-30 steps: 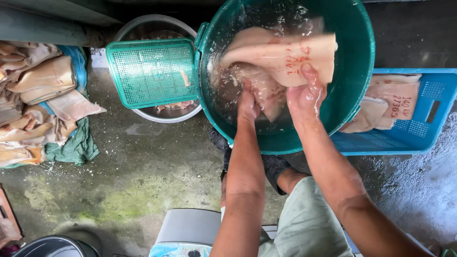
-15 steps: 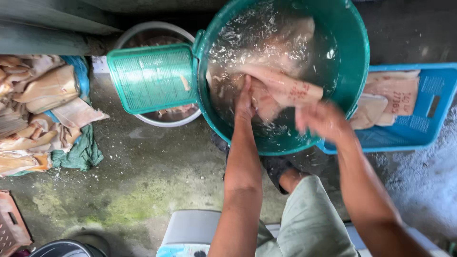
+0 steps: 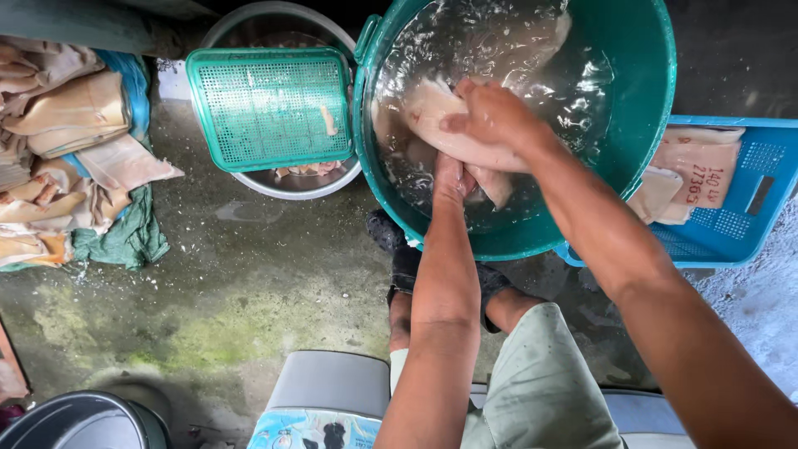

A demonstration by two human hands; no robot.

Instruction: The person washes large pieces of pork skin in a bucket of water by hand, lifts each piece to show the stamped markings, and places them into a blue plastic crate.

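From the head camera, both hands work in a green tub of water. The right hand presses flat, fingers closed, on a pale slab of pork skin at the surface; the left hand grips the slab's lower edge underwater. Right of the tub, a blue crate holds more slabs, one bearing red handwritten marks. To the left, a green perforated tray rests on a steel bowl, and folded skins lie stacked at the far left.
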